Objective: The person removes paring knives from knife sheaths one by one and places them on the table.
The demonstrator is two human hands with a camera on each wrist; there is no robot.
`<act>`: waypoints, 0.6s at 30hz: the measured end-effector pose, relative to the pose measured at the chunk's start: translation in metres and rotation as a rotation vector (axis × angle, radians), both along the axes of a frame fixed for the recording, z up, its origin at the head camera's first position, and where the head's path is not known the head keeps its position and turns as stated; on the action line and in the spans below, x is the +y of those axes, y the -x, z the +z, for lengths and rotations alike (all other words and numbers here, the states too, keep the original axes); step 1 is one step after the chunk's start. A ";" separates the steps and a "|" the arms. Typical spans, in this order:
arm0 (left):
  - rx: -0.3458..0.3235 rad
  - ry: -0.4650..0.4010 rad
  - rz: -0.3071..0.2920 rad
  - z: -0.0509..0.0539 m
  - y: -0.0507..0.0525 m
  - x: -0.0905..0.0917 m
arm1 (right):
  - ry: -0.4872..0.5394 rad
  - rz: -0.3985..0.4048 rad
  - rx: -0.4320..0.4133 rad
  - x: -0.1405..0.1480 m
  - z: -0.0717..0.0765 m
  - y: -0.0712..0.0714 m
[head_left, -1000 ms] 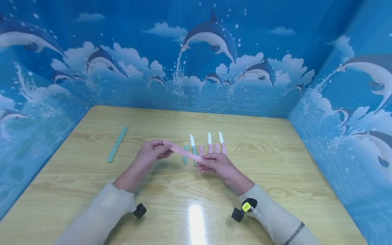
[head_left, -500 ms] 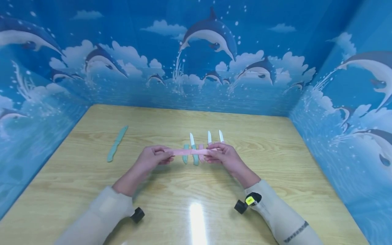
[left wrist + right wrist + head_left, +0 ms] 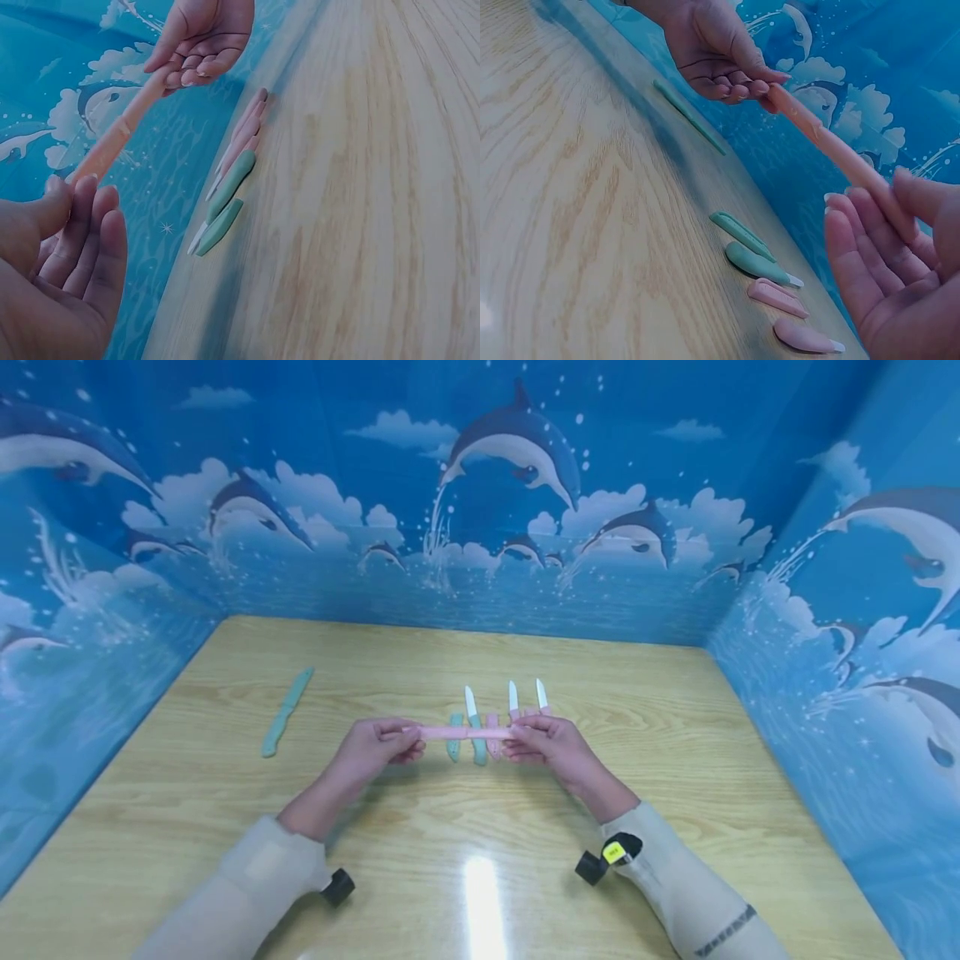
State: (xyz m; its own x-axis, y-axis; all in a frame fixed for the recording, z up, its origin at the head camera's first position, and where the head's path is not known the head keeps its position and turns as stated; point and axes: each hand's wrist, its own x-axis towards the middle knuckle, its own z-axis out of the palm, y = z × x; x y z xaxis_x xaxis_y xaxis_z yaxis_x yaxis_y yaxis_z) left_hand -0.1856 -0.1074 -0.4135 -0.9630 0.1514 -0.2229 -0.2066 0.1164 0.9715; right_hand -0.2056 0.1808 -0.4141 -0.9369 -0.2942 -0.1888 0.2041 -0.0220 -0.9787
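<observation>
A pink knife (image 3: 446, 732) in its pink sheath is held level above the table, its blade hidden. My left hand (image 3: 378, 743) pinches the left end between thumb and fingers. The other end is pinched by my right hand (image 3: 551, 745). In the left wrist view a seam crosses the sheathed knife (image 3: 118, 135) about midway. Below and behind it lie a green sheath (image 3: 454, 747), a green knife (image 3: 478, 750) with a bare white blade, and a pink sheath (image 3: 492, 747). Two pink knives with bare white blades (image 3: 513, 695) are partly covered by my right hand.
At the left of the wooden table (image 3: 397, 860) lies a green sheathed knife (image 3: 287, 714), apart from the others. Dolphin-printed blue curtains (image 3: 337, 527) enclose the back and sides. A bright reflection shows near the front.
The sheathed pink knife has gone from slanting down rightward to level. My right hand has moved right and slightly up, now covering more of the pink knives. The last half second shows little movement.
</observation>
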 end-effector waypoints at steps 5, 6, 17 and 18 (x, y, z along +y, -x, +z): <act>-0.015 0.017 0.016 -0.004 0.000 0.002 | -0.038 -0.021 -0.018 0.002 -0.003 0.000; -0.018 0.032 0.018 -0.004 0.000 0.003 | -0.046 -0.024 -0.023 0.002 -0.004 0.000; -0.030 0.107 0.042 -0.007 -0.003 0.007 | -0.080 -0.034 -0.063 0.000 -0.013 0.000; -0.035 0.103 0.043 -0.007 -0.003 0.007 | -0.077 -0.034 -0.063 0.000 -0.013 -0.001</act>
